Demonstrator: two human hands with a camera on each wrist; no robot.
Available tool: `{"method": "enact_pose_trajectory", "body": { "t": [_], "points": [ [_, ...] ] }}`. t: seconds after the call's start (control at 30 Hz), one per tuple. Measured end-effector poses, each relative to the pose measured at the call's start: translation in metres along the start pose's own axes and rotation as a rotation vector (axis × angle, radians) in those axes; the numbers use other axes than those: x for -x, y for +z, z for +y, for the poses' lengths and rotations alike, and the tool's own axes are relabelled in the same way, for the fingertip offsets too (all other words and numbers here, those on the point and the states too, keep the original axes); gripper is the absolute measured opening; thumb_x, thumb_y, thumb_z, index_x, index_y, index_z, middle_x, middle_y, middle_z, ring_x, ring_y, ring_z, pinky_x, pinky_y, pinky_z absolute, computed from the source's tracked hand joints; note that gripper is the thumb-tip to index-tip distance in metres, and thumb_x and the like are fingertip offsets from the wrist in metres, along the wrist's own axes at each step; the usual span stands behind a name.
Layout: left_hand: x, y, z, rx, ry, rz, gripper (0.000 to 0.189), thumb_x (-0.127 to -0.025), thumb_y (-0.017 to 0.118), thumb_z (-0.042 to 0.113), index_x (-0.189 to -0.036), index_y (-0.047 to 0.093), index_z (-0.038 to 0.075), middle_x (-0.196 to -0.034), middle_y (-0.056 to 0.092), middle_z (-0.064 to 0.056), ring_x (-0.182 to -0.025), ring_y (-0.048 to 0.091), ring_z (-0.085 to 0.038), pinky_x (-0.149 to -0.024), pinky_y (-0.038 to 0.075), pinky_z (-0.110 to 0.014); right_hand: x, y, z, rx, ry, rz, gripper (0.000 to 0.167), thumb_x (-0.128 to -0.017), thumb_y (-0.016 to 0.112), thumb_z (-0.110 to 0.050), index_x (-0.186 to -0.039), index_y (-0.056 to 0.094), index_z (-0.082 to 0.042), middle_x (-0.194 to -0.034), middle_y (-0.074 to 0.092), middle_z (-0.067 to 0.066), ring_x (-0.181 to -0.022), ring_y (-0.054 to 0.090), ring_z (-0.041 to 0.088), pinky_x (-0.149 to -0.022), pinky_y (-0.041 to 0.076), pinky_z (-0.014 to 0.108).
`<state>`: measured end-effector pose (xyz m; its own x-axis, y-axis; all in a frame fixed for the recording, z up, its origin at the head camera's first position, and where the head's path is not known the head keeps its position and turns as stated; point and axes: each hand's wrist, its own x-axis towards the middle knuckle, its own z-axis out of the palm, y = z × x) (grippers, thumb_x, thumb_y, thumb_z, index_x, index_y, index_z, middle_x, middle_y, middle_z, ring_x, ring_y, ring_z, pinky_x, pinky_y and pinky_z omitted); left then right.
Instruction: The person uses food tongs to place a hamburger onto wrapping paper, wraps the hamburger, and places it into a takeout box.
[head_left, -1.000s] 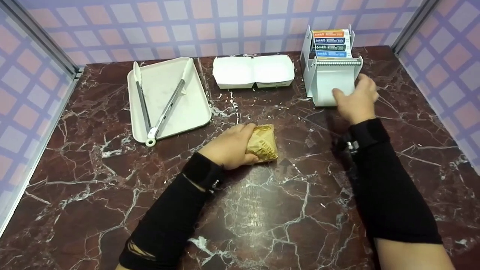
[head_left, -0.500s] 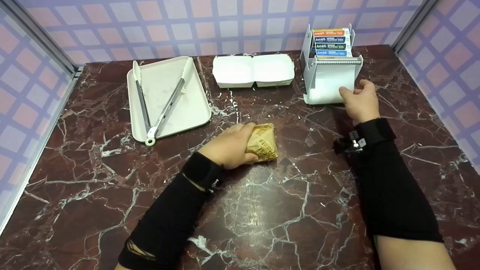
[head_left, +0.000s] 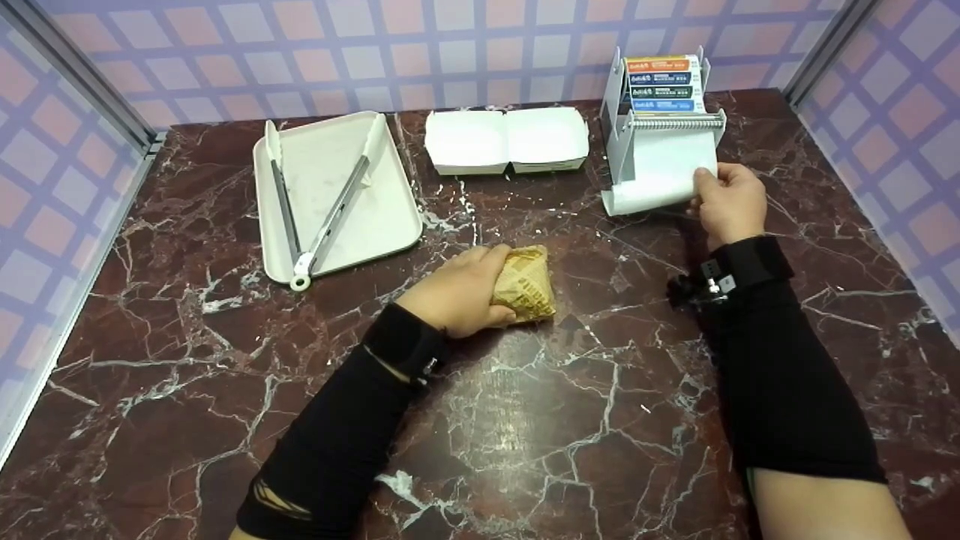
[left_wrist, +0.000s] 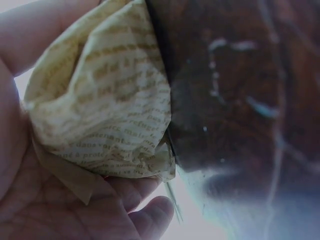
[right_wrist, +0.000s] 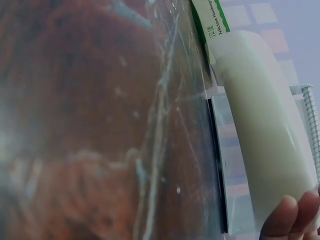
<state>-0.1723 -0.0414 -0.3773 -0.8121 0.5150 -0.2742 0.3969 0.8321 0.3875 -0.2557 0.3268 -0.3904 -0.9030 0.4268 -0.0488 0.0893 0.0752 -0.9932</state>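
Observation:
In the head view my left hand (head_left: 461,292) holds a small packet (head_left: 527,285) wrapped in printed tan paper, resting on the marbled table. The packet's folded corners and brown lettering show in the left wrist view, with fingers (left_wrist: 152,217) below it. At the far right, my right hand (head_left: 733,202) pinches the right edge of a pale strip (head_left: 671,161) hanging from a white dispenser (head_left: 619,142). The strip's lower end curls into a tube slanting down to the left. In the right wrist view this curl looks long and rounded, with fingertips (right_wrist: 282,217) at its near end.
A white open carton (head_left: 510,142) stands at the back middle. To the left, metal tongs (head_left: 341,214) with pale tips lie spread over a cream tray (head_left: 315,195). Several coloured boxes (head_left: 661,82) stack in the dispenser. A tiled wall closes the back.
My right hand has shifted slightly right, its thumb now on the strip's right edge. The strip's curled lower end has swung out left and tilted. My left hand and the packet stay put.

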Motion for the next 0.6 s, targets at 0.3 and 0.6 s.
{"method": "enact_pose_trajectory", "body": {
  "t": [0.3,0.6],
  "points": [
    [0.0003,-0.0007,0.0005,-0.007,0.0,-0.005,0.097,-0.095,0.074,0.048,-0.167,0.021,0.01,-0.161,0.043,-0.014,-0.147,0.045,-0.03,-0.128,0.034,-0.048,-0.0003,-0.0017,0.0023,0.035,0.02,0.007,0.015,-0.103,0.064,-0.014,-0.11,0.062,-0.001,-0.07,0.061,-0.007,-0.05,0.056,0.005,-0.051,0.054,0.018],
    [0.0016,-0.0019,0.0016,0.0,-0.003,-0.013,0.097,-0.096,0.074,0.046,-0.167,0.019,0.01,-0.158,0.045,-0.014,-0.143,0.048,-0.029,-0.127,0.036,-0.047,-0.0024,-0.0044,0.0036,0.144,0.001,-0.029,0.014,-0.104,0.062,-0.017,-0.107,0.059,-0.004,-0.065,0.061,-0.011,-0.047,0.057,0.002,-0.049,0.055,0.018]
  ]
}}
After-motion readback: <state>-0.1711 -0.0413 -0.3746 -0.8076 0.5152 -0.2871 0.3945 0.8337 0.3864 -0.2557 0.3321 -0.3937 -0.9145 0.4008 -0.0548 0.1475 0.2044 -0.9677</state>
